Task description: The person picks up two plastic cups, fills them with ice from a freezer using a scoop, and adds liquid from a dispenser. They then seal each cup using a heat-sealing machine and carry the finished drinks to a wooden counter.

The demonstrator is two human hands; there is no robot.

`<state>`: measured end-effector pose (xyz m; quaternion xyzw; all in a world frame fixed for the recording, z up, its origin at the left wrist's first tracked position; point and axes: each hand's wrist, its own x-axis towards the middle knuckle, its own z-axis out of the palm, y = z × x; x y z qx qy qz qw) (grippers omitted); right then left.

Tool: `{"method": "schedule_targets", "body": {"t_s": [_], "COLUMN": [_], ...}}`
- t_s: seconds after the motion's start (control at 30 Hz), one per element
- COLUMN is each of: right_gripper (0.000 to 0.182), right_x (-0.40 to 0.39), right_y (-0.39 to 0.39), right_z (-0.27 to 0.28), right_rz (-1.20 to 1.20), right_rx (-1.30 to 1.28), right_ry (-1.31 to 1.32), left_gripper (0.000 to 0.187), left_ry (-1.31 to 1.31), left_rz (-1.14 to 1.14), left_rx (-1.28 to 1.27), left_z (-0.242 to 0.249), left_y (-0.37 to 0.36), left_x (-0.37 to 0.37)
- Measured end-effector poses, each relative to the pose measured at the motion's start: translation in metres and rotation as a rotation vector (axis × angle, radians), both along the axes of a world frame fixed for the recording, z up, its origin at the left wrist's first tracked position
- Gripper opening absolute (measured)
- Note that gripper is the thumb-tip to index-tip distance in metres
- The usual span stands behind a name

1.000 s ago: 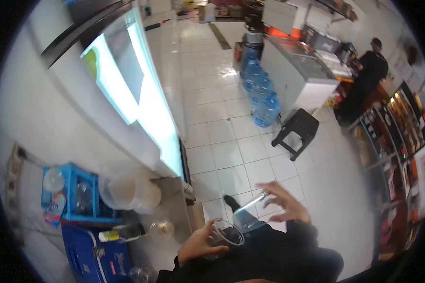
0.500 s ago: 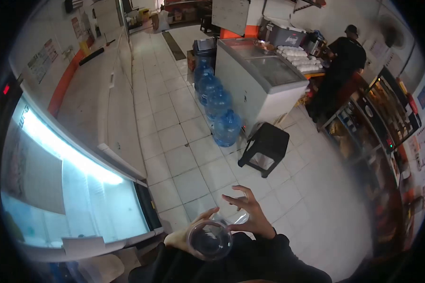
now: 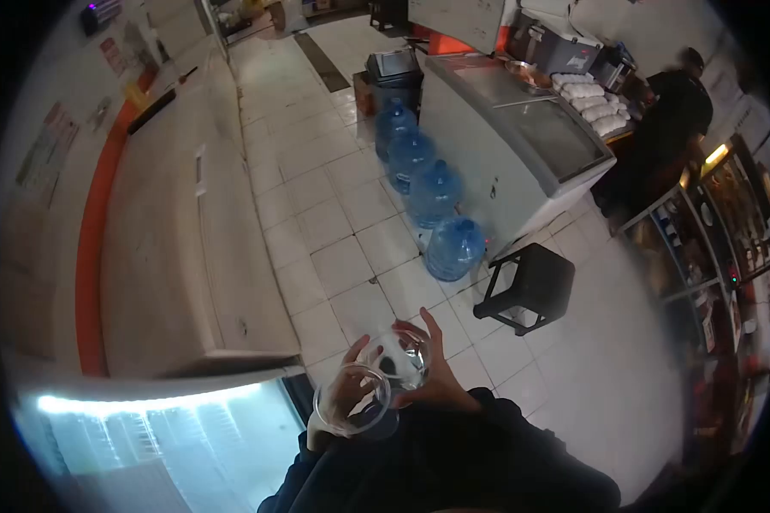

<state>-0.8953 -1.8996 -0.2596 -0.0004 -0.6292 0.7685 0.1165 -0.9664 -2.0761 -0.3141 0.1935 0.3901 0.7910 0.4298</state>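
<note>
My left hand (image 3: 340, 396) is wrapped round a clear plastic cup (image 3: 373, 419), whose round open rim faces up toward me. Fingers show through its transparent wall. Just beyond it, my right hand (image 3: 441, 381) curls round a second clear, round plastic piece (image 3: 408, 358) with a shiny rim. It looks like another cup or a domed lid. The two pieces overlap in this view, close in front of my dark-sleeved body, above the tiled floor (image 3: 342, 261).
Several large blue water bottles (image 3: 455, 250) line a chest freezer (image 3: 530, 162). A black stool (image 3: 535, 286) stands to the right. A lit glass-front cooler (image 3: 180, 436) is at lower left. A person in black (image 3: 672, 111) stands by the back-right counter.
My view has turned, so the bottles and stool sit further right. My right hand has closed in round the second clear piece, which now shows plainly beyond the cup.
</note>
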Motion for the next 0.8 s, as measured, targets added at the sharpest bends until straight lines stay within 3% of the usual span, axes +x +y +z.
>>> {"method": "schedule_targets", "body": {"t_s": [0.03, 0.1, 0.17, 0.2, 0.23, 0.3, 0.37, 0.4, 0.43, 0.47, 0.5, 0.53, 0.6, 0.63, 0.7, 0.8], "right_gripper": [0.117, 0.119, 0.111, 0.104, 0.098, 0.091, 0.084, 0.081, 0.077, 0.075, 0.075, 0.077, 0.078, 0.079, 0.082, 0.086], "right_x": [-0.014, -0.06, -0.079, -0.089, -0.098, -0.121, -0.147, -0.165, -0.19, -0.225, -0.247, -0.267, -0.309, -0.328, -0.36, -0.418], "right_y": [0.005, 0.03, 0.057, 0.069, 0.08, 0.109, 0.139, 0.152, 0.174, 0.19, 0.211, 0.228, 0.26, 0.28, 0.316, 0.347], "right_z": [-0.008, -0.028, -0.043, -0.052, -0.061, -0.075, -0.104, -0.128, -0.148, -0.075, -0.073, -0.076, -0.072, -0.059, -0.039, -0.038], "right_rz": [-0.02, 0.01, 0.051, 0.071, 0.095, 0.103, 0.129, 0.098, 0.072, -0.017, -0.01, -0.074, -0.154, -0.042, 0.161, 0.195], "right_rx": [-0.004, -0.301, -0.297, -0.329, -0.367, -0.371, -0.362, -0.379, -0.388, -0.499, -0.498, -0.646, -0.819, -0.782, -0.69, -0.57], "right_ry": [-0.009, -0.156, -0.245, -0.318, -0.399, -0.437, -0.469, -0.295, -0.107, -0.267, -0.253, -0.173, -0.06, -0.008, 0.071, 0.132], "left_gripper": [0.068, 0.071, 0.075, 0.08, 0.084, 0.08, 0.081, 0.083, 0.083, 0.088, 0.094, 0.094, 0.101, 0.101, 0.095, 0.093], "left_ry": [0.344, 1.125, 0.326, 0.404, 0.4, 0.892, 0.855, 0.828, 0.86, 0.741, 0.601, 0.613, 0.504, 0.516, 0.426, 0.279], "left_rz": [-0.095, -0.186, -0.408, -0.55, -0.663, -0.875, -0.914, -0.96, -0.947, -0.82, -0.705, -0.711, -0.487, -0.516, -0.249, -0.243], "left_rx": [-0.136, -0.354, 0.238, 0.018, -0.018, -0.054, -0.049, -0.052, -0.054, -0.009, 0.028, 0.017, -0.035, -0.047, -0.166, -0.106], "left_z": [-0.007, -0.02, 0.043, 0.047, 0.058, 0.059, 0.056, 0.056, 0.057, 0.055, 0.054, 0.054, 0.056, 0.051, 0.036, 0.015], "left_y": [0.013, 0.04, 0.075, 0.085, 0.105, 0.142, 0.176, 0.195, 0.216, 0.238, 0.253, 0.269, 0.3, 0.313, 0.339, 0.384], "left_x": [-0.034, -0.103, -0.137, -0.158, -0.176, -0.226, -0.268, -0.289, -0.312, -0.333, -0.349, -0.368, -0.408, -0.427, -0.457, -0.496]}}
